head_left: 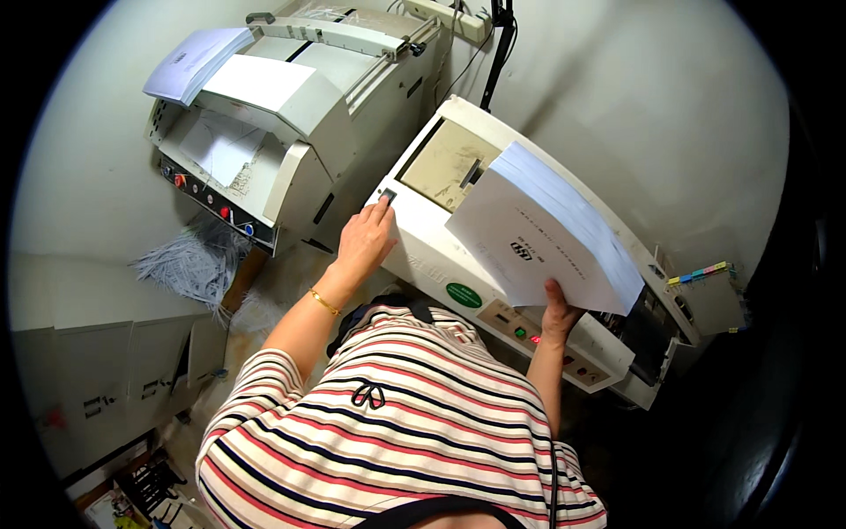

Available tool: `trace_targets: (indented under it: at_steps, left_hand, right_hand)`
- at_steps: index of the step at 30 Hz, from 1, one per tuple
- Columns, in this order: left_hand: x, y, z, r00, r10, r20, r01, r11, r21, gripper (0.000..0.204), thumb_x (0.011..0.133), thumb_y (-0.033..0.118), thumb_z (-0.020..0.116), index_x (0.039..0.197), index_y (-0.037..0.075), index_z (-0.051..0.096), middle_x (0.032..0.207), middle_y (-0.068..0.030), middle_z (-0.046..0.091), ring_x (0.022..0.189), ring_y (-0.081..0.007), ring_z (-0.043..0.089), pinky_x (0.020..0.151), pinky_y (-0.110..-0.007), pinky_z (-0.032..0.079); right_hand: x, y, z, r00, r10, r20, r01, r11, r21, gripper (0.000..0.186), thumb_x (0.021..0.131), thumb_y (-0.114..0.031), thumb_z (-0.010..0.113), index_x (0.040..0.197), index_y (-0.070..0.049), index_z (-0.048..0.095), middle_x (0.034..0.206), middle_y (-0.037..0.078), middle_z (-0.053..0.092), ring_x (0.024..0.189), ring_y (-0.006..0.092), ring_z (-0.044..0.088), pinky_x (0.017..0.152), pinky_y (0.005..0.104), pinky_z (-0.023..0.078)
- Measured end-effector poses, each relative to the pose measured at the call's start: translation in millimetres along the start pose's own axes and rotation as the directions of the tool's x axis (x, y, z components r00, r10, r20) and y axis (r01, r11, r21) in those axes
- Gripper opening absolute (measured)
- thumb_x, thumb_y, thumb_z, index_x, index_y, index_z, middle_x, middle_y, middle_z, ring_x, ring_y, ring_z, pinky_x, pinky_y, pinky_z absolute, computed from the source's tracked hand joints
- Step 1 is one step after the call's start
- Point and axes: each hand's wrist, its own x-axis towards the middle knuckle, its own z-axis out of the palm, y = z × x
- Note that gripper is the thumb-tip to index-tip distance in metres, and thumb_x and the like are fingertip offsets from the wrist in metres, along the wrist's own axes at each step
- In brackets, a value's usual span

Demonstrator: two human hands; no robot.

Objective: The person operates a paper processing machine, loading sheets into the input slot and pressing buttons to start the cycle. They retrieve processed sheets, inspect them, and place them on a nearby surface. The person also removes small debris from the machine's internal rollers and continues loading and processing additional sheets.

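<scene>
Right hand [559, 310] grips the lower edge of a thick white paper stack [542, 231] — held tilted above the middle of the cream binding machine [423, 256]. Left hand [366, 238] holds nothing — fingertips press a small button [388, 195] at the machine's left corner.

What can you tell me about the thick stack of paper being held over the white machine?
The stack of paper is a thick white block of sheets with a plain cover bearing a little dark print. It is tilted, one edge low, above the white machine. The right hand grips its lower edge; nothing else visibly touches it.
</scene>
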Motion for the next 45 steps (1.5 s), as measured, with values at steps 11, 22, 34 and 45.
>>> trace_targets:
  at_steps: [11, 22, 34, 45]
  left_hand:
    - [8, 2, -1, 0.998, -0.051, 0.041, 0.05, 0.999, 0.016, 0.046, 0.072, 0.019, 0.074, 0.111, 0.002, 0.056, 0.126, -0.0182, 0.057, 0.085, -0.027, 0.062, 0.069, -0.036, 0.05]
    - [2, -1, 19, 0.993, -0.122, 0.005, 0.122, 0.992, 0.021, 0.049, 0.068, 0.016, 0.076, 0.11, 0.003, 0.054, 0.128, -0.0181, 0.056, 0.071, -0.023, 0.065, 0.062, -0.036, 0.049]
    - [2, 2, 18, 0.988, -0.135, 0.074, 0.141, 0.986, -0.088, 0.056, 0.074, 0.017, 0.071, 0.123, 0.0, 0.05, 0.137, -0.0202, 0.047, 0.063, -0.0255, 0.067, 0.053, -0.035, 0.052]
    - [0, 0, 16, 0.989, -0.146, 0.014, 0.146, 0.987, -0.064, 0.049, 0.075, 0.013, 0.066, 0.119, -0.001, 0.053, 0.135, -0.0191, 0.051, 0.052, -0.0237, 0.063, 0.048, -0.033, 0.05]
  right_hand:
    - [4, -19, 19, 0.995, -0.1, -0.016, 0.099, 0.992, -0.078, 0.048, 0.081, -0.015, 0.074, 0.12, 0.004, 0.053, 0.117, 0.011, 0.059, 0.104, 0.0233, 0.057, 0.094, 0.0347, 0.042]
    - [82, -128, -11, 0.969, 0.05, 0.244, 0.088, 0.847, -0.524, 0.041, 0.079, -0.011, 0.077, 0.112, 0.006, 0.06, 0.105, 0.011, 0.065, 0.094, 0.0193, 0.059, 0.086, 0.0319, 0.047]
    - [181, -173, -17, 0.695, 0.49, 0.526, 0.258, 0.512, -0.819, 0.041, 0.07, -0.008, 0.08, 0.107, 0.0, 0.064, 0.093, 0.007, 0.07, 0.084, 0.0143, 0.063, 0.077, 0.0298, 0.05]
    - [242, -117, 45, 0.43, 0.709, 0.559, 0.077, 0.589, -0.805, 0.049, 0.069, -0.01, 0.081, 0.113, 0.002, 0.062, 0.097, 0.009, 0.068, 0.088, 0.0161, 0.062, 0.08, 0.0303, 0.05]
